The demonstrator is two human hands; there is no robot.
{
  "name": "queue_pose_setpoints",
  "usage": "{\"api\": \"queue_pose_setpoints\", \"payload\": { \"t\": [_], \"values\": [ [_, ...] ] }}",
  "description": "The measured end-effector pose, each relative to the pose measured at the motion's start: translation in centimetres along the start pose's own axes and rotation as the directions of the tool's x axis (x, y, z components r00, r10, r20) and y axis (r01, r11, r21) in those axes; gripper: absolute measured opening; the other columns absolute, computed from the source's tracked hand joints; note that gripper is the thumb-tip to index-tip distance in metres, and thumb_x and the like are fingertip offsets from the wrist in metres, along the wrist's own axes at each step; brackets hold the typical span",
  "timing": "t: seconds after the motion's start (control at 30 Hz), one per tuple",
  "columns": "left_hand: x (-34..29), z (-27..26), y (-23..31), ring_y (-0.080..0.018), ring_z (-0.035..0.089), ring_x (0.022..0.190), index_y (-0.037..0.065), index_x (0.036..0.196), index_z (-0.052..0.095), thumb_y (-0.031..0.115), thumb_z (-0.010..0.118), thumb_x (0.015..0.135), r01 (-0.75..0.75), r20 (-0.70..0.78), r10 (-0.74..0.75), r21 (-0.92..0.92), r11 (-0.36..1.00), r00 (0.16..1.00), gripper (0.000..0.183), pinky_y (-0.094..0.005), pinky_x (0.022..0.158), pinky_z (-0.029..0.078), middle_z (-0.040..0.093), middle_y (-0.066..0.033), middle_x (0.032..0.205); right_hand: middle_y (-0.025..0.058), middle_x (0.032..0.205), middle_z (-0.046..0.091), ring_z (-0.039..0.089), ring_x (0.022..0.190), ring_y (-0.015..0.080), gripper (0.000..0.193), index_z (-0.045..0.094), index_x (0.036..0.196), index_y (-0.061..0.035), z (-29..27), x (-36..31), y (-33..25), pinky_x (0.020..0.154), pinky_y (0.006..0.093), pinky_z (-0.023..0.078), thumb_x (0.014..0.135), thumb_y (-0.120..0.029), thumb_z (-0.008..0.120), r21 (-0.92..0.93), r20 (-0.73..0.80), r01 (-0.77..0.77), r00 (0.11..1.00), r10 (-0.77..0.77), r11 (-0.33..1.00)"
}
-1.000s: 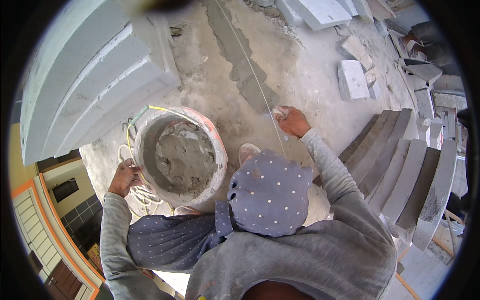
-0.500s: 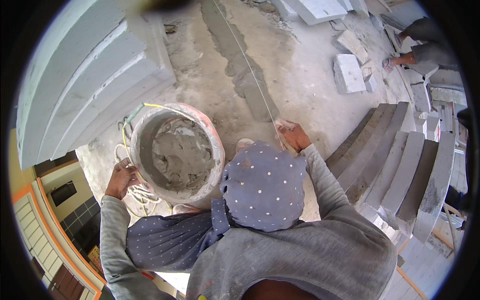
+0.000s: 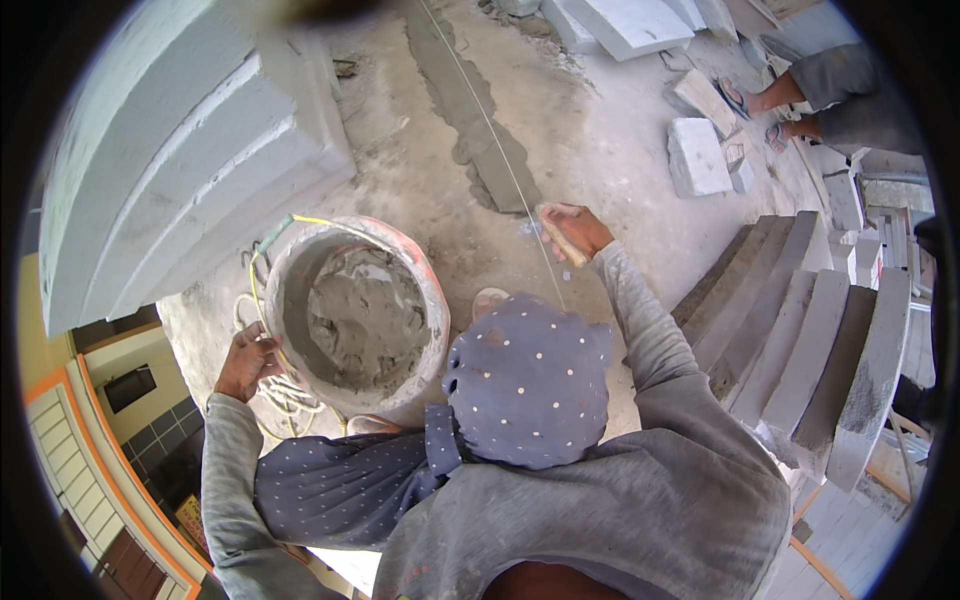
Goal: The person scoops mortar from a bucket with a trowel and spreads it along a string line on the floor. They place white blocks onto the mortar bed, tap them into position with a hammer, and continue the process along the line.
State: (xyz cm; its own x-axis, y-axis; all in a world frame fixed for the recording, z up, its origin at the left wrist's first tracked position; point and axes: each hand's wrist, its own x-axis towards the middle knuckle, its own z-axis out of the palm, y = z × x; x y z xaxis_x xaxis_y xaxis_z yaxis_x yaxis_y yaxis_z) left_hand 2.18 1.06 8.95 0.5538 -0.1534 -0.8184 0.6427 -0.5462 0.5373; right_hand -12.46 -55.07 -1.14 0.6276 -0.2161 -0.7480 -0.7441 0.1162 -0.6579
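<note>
My right hand (image 3: 578, 228) is stretched forward, closed on a wooden-handled trowel (image 3: 553, 232) at the near end of a strip of wet grey mortar (image 3: 478, 130) laid on the concrete along a taut string line (image 3: 505, 165). My left hand (image 3: 246, 360) grips the outer wall of a round bucket (image 3: 432, 300) half full of grey mortar (image 3: 365, 320), beside a coil of pale rope (image 3: 285, 395). My head in a blue dotted scarf (image 3: 530, 380) and my grey sleeves fill the lower middle.
A large ribbed grey moulded stone (image 3: 190, 170) lies at the left. Curved stone slabs (image 3: 800, 340) are stacked at the right. Loose stone blocks (image 3: 697, 157) lie at the back, where another person's sandalled feet (image 3: 780, 100) stand. A tiled floor below shows at lower left.
My right hand drew back toward me, then reached forward again with the trowel to the end of the mortar strip. The other person's feet came into view at the upper right. My left hand stayed.
</note>
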Motion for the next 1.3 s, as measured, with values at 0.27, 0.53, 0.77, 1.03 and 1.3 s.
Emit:
{"api": "queue_pose_setpoints", "payload": {
  "t": [0.27,0.53,0.77,1.03,1.3],
  "values": [
    [0.4,-0.1,0.0,-0.0141,0.071,0.074,0.008,0.122,0.064,0.013,0.059,0.094,0.025,0.001,-0.026,0.021,0.999,1.000,0.029,-0.0300,0.067,0.061,0.073,-0.0043,0.098,0.0101,0.086,0.068,0.059,0.052,0.0147,0.051,0.052,0.142,-0.0025,-0.1,-4.8,4.0,0.046,0.0300,0.051,0.100,-0.031,0.055,-0.192,0.025,-0.010,1.000,0.015,0.981],
    [-0.5,0.3,0.2,-0.0157,0.070,0.074,0.006,0.120,0.061,0.014,0.060,0.096,-0.003,0.002,0.003,0.014,1.000,1.000,0.025,-0.0317,0.068,0.061,0.071,-0.0048,0.098,0.0152,0.105,0.072,0.067,0.083,0.0181,0.048,0.059,0.135,-0.0008,1.3,-5.7,11.0,0.078,0.0303,0.054,0.098,-0.031,0.061,-0.311,-0.054,0.167,0.980,-0.192,0.936],
    [0.2,-0.2,-0.4,-0.0150,0.070,0.076,0.007,0.121,0.062,0.014,0.060,0.096,-0.018,-0.001,0.018,0.011,1.000,1.000,0.026,-0.0327,0.069,0.060,0.072,-0.0037,0.098,0.0172,0.107,0.072,0.069,0.085,0.0199,0.045,0.060,0.134,-0.0035,1.3,-8.6,12.4,0.078,0.0313,0.056,0.098,-0.030,0.060,-0.292,-0.160,0.300,0.921,-0.355,0.908],
    [0.3,-0.3,-0.4,-0.0163,0.070,0.075,0.007,0.119,0.063,0.014,0.060,0.096,-0.034,0.031,0.034,0.001,0.999,0.999,0.024,-0.0335,0.068,0.060,0.072,-0.0052,0.101,0.0082,0.076,0.065,0.058,0.048,0.0155,0.040,0.061,0.130,-0.0058,2.7,1.0,2.9,0.042,0.0306,0.048,0.099,-0.030,0.059,-0.193,-0.141,0.194,0.965,-0.223,0.962],
    [-0.2,-0.1,-0.4,-0.0167,0.072,0.078,0.003,0.121,0.062,0.011,0.059,0.096,-0.047,0.022,0.047,0.003,0.999,0.999,0.027,-0.0326,0.068,0.063,0.072,-0.0081,0.103,0.0143,0.092,0.072,0.066,0.066,0.0205,0.037,0.065,0.125,-0.0031,1.9,-1.8,9.3,0.062,0.0324,0.055,0.096,-0.026,0.059,-0.296,-0.136,0.233,0.950,-0.282,0.926]
  ]
}}
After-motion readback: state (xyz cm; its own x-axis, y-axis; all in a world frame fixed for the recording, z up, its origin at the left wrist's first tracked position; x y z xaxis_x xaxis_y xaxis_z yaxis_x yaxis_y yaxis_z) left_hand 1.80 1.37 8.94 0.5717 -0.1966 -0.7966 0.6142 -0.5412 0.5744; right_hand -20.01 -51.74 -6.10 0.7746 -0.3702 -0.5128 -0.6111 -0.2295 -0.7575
